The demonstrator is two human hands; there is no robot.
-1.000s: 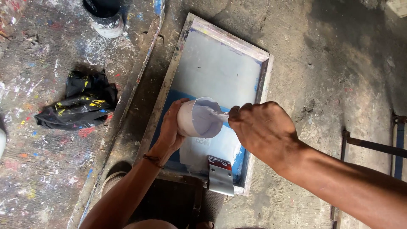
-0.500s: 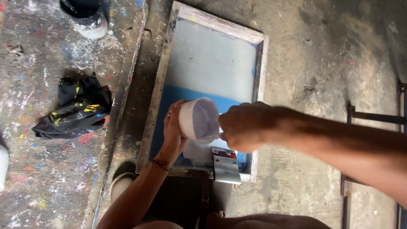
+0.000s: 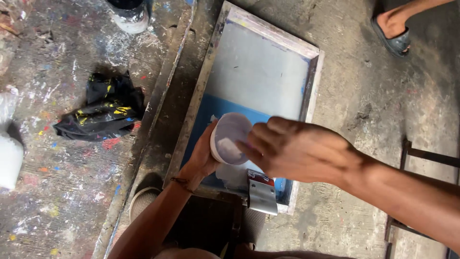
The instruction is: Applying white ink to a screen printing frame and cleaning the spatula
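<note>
1. The right hand (image 3: pixel 299 151) had its fingers curled tight at the mouth of a small white tub (image 3: pixel 229 138), probably around a tool scraping inside; none was visible.
2. The left hand (image 3: pixel 203 156) wrapped the tub from below, tilting its mouth toward the right hand so the pale paste was within reach.
3. The tub hung over the blue end of a framed printing screen (image 3: pixel 261 72), so drips would fall onto the mesh.
4. A paint-stained black rag (image 3: pixel 103 109) lay well apart on the spattered floor (image 3: pixel 57 201).

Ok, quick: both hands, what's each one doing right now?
Left hand: closed around the round white plastic cup, tilted.
Right hand: fingers curled at the cup's mouth; what it grips cannot be told.
</note>
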